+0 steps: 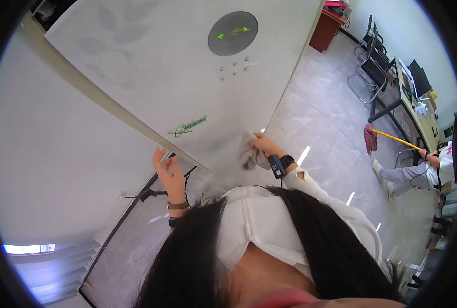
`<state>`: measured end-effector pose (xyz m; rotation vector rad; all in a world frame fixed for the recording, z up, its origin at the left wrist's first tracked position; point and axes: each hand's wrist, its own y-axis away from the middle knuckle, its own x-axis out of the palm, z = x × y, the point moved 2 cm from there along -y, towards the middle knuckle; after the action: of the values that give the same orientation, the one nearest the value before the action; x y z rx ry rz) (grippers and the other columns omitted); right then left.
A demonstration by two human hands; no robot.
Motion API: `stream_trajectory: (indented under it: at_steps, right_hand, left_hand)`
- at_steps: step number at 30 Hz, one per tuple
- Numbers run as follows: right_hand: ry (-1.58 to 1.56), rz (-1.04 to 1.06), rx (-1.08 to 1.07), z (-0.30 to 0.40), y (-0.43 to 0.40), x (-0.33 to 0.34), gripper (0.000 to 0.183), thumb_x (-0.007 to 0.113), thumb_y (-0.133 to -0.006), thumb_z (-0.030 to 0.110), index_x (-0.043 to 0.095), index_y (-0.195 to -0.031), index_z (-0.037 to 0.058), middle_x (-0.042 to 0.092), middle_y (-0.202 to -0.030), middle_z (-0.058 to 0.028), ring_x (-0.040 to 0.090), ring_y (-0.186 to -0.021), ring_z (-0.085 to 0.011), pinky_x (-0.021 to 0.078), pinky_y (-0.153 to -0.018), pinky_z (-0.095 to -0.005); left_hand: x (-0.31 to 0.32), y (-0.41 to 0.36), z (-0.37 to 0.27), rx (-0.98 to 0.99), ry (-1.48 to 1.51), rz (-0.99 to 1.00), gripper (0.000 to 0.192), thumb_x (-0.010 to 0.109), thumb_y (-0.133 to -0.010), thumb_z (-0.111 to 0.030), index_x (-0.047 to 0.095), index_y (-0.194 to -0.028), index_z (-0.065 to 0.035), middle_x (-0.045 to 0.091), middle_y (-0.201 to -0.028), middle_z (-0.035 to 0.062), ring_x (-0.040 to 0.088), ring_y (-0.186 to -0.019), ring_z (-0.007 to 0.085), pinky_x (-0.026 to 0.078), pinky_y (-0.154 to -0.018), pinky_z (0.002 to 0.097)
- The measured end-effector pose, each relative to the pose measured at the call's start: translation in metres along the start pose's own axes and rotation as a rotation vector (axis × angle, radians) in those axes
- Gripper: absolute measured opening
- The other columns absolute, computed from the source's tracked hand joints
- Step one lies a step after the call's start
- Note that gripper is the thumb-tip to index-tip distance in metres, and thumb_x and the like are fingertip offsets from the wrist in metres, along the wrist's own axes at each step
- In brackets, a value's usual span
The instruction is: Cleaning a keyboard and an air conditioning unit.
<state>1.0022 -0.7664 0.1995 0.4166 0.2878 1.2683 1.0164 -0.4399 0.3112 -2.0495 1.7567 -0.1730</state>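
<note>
A tall white floor-standing air conditioner [182, 77] fills the upper middle, with a faint leaf pattern, a grey oval display [233, 34] lit in green and several small buttons [234, 63] under it. My right hand [266, 144] grips a soiled grey-white cloth [251, 152] against or close before the lower front panel, near its right edge. Part of the cloth is hidden by the fingers. My left hand [169, 169] is raised with fingers apart and holds nothing, close to the unit's lower left edge; whether it touches that edge I cannot tell.
A white wall [59, 146] with a dark skirting strip is on the left, a black cable [153, 194] near it. At right, a person [409, 173] holds a mop with a yellow handle [396, 139]. Beyond are black chairs [374, 71], a desk [417, 109] and a reddish-brown cabinet [326, 29].
</note>
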Motion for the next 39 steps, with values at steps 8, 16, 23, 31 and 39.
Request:
stream_trajectory:
  at_steps: [8,16,23,31,39]
  right_hand:
    - [0.222,0.583,-0.99,0.202,0.116,0.07,0.068,0.053,-0.069,-0.002,0.049,-0.137,0.0071,0.058,-0.11,-0.0102,0.056,-0.103,-0.0224,0.0437,-0.092,-0.0331]
    - [0.704,-0.192,-1.561,0.201,0.103,0.143,0.059,0.072,-0.064,0.009,0.063,-0.122,0.0152,0.051,-0.089,-0.0068,0.052,-0.082,-0.0271,0.0449,-0.069,-0.0379]
    - [1.032,0.099,-1.299,0.095,0.061,0.108,0.053,0.072,-0.063,0.011,0.066,-0.115,0.0175,0.054,-0.093,-0.0081,0.055,-0.088,-0.029,0.0478,-0.07,-0.0394]
    - [0.716,-0.329,-1.498,0.201,0.096,0.094,0.058,0.068,-0.062,0.005,0.064,-0.119,0.0169,0.054,-0.095,-0.0109,0.055,-0.086,-0.0305,0.0477,-0.069,-0.0408]
    - [1.175,0.138,-1.131,0.02,0.017,0.048,0.05,0.066,-0.065,0.006,0.062,-0.114,0.017,0.055,-0.098,-0.0095,0.056,-0.096,-0.0322,0.049,-0.076,-0.0431]
  left_hand:
    - [-0.008,0.002,0.005,-0.01,-0.04,-0.002,0.056,0.053,-0.09,0.005,0.033,-0.141,-0.0048,0.051,-0.128,0.0144,0.064,-0.09,0.0174,0.048,-0.076,0.026]
    - [-0.032,0.013,-0.002,-0.017,-0.072,-0.109,0.056,0.052,-0.09,0.005,0.033,-0.142,-0.0056,0.051,-0.129,0.0153,0.064,-0.091,0.0179,0.05,-0.083,0.0283]
    - [-0.072,0.038,0.015,-0.075,-0.166,-0.237,0.057,0.053,-0.09,0.004,0.033,-0.142,-0.0059,0.051,-0.128,0.0144,0.062,-0.088,0.0157,0.046,-0.073,0.0246]
    - [-0.055,0.026,0.016,-0.068,-0.167,-0.179,0.055,0.053,-0.091,0.002,0.034,-0.142,-0.0053,0.052,-0.129,0.0123,0.061,-0.086,0.013,0.047,-0.074,0.0242]
    - [-0.025,-0.014,-0.018,0.067,-0.12,-0.052,0.055,0.053,-0.091,0.002,0.033,-0.142,-0.003,0.051,-0.13,0.0144,0.065,-0.09,0.0177,0.048,-0.079,0.0284]
